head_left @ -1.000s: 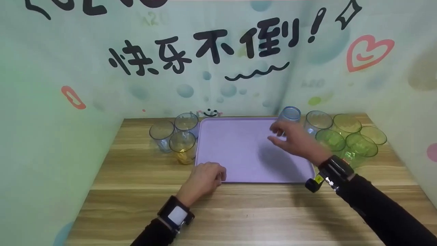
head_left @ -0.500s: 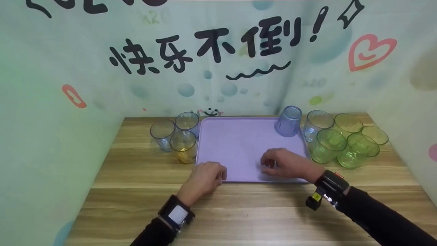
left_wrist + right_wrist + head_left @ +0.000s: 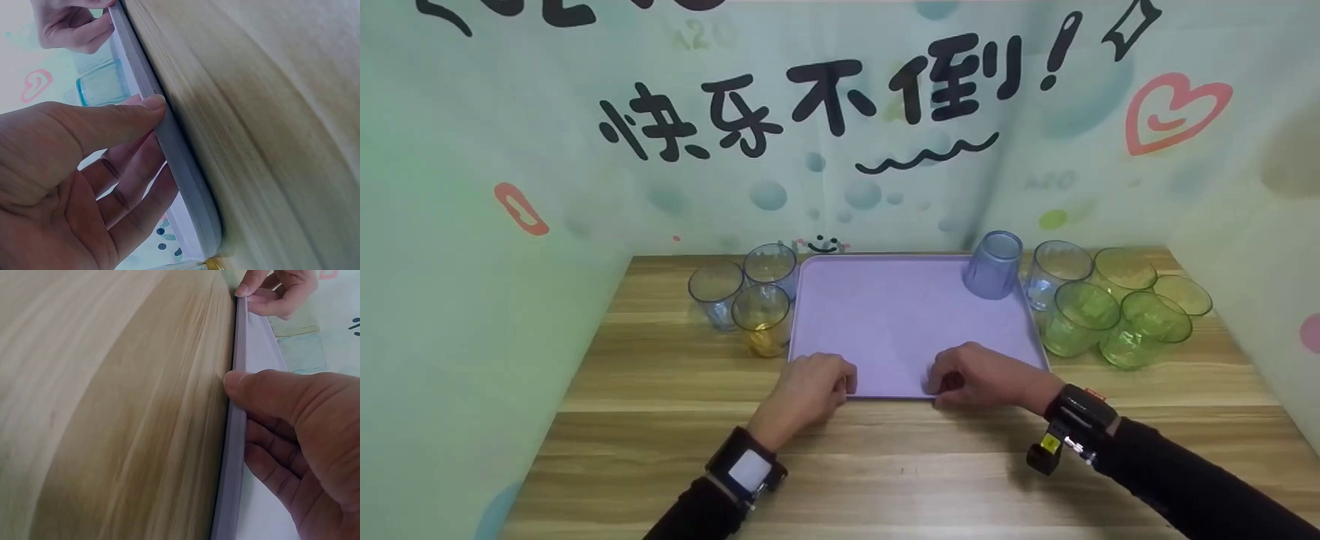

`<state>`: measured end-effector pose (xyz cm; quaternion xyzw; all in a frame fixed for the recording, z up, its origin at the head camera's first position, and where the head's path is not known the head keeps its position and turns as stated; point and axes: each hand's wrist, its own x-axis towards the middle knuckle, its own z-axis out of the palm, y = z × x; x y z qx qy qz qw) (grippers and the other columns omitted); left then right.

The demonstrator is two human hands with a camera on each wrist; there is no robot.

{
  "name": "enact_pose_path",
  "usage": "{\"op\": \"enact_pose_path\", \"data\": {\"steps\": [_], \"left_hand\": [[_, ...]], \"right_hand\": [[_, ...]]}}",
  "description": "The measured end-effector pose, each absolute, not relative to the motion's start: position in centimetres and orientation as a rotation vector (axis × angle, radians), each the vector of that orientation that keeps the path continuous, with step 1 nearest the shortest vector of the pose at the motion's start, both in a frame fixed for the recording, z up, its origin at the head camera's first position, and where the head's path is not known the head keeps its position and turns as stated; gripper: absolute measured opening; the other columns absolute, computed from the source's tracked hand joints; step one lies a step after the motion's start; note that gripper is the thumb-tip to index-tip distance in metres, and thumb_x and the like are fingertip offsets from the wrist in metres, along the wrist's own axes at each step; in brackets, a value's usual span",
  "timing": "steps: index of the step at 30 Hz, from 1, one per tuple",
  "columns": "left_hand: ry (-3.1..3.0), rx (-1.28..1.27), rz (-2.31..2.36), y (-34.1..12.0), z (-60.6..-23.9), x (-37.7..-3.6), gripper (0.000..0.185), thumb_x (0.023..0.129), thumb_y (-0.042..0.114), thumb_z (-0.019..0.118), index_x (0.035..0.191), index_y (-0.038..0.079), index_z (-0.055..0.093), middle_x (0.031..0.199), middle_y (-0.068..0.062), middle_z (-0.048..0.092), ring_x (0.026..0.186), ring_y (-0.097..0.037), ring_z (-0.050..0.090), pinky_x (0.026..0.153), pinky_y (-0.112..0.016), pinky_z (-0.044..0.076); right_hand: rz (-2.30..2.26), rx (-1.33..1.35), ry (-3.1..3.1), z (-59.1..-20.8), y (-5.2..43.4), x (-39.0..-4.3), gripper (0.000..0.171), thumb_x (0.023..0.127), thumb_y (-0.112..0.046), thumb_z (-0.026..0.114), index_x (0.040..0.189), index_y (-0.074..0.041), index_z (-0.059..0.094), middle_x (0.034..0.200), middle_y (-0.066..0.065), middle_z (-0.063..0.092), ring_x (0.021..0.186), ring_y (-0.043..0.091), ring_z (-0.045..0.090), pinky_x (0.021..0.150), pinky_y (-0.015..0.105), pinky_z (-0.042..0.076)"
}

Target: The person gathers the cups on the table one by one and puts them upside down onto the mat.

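Observation:
A purple tray [image 3: 885,322] lies on the wooden table. My left hand [image 3: 812,390] pinches its front rim left of the middle; the left wrist view shows the thumb [image 3: 129,121] on the outer side and the fingers inside. Further right along that rim my right hand [image 3: 986,375] pinches it too, its thumb [image 3: 264,389] outside and the fingers within, as the right wrist view shows. In the tray's back right corner stands a blue glass [image 3: 994,266], upside down.
Left of the tray stand two bluish glasses [image 3: 716,296] and an amber glass [image 3: 763,322], upright. To the right are a clear bluish glass [image 3: 1059,274] and several green and yellowish glasses [image 3: 1081,319]. A printed cloth [image 3: 780,202] hangs behind the table.
My right hand has come away from beside the upside-down blue glass, moved toward the front and taken hold of the tray's front rim. The left hand has stayed on the rim.

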<state>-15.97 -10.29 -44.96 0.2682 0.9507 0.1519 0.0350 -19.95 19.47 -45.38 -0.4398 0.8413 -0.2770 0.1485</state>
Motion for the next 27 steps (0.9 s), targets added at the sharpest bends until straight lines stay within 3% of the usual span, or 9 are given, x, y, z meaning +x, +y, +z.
{"op": "enact_pose_path", "data": {"steps": [10,16,21,27], "left_hand": [[2.910,0.834,0.514,-10.5,-45.0,-16.0,0.011,0.085,0.004,0.076,0.092,0.013,0.074,0.082,0.003,0.065,0.079,-0.019,0.062,0.069,-0.035,0.051],[2.858,0.820,0.638,-11.1,-44.7,-15.7,0.019,0.084,0.018,0.082,0.099,0.013,0.071,0.087,0.005,0.065,0.081,-0.015,0.061,0.071,-0.033,0.051],[2.935,0.816,0.825,-11.7,-43.9,-15.6,0.026,0.088,0.027,0.081,0.101,0.011,0.067,0.082,0.007,0.062,0.074,-0.012,0.059,0.065,-0.030,0.050],[3.198,0.515,1.048,-13.2,-42.5,-15.5,0.034,0.086,0.031,0.083,0.099,0.011,0.058,0.080,0.003,0.057,0.068,-0.014,0.055,0.057,-0.030,0.047]], "right_hand": [[-0.797,-1.242,2.428,-45.2,19.5,-20.1,0.014,0.085,-0.008,0.081,0.098,-0.013,0.076,0.089,-0.010,0.066,0.081,0.010,0.062,0.074,0.030,0.054],[-0.789,-1.244,2.440,-45.3,19.5,-19.9,0.013,0.086,-0.008,0.080,0.097,-0.014,0.076,0.089,-0.010,0.066,0.081,0.010,0.061,0.074,0.031,0.053],[-0.794,-1.269,2.449,-45.4,19.5,-19.8,0.012,0.087,-0.007,0.080,0.096,-0.013,0.075,0.088,-0.010,0.065,0.080,0.010,0.060,0.072,0.030,0.052],[-0.813,-1.235,2.447,-45.7,19.6,-19.7,0.014,0.087,-0.007,0.080,0.098,-0.015,0.076,0.090,-0.010,0.066,0.082,0.010,0.062,0.074,0.031,0.054]]}}
